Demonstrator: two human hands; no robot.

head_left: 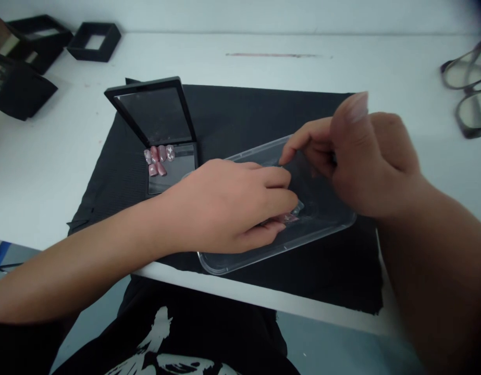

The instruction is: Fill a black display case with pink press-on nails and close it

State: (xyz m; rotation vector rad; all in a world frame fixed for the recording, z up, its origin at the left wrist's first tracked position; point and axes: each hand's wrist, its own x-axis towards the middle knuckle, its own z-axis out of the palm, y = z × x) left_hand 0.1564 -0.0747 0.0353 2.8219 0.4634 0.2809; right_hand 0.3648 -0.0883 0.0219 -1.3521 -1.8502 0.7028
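Right hand [375, 156] is hovering curled above the clear container [285, 248], the left hand [232, 203] is bending narrowed fingers [279, 199] over glittery pieces [290, 217] remaining inside, neither hold readable, and six nails [162, 152] are already sitting in the case [172, 180] left of the container.

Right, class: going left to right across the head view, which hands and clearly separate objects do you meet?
Lone black rectangular frame → glossy pink false nails → person's left hand → person's right hand → dark-rimmed eyeglasses
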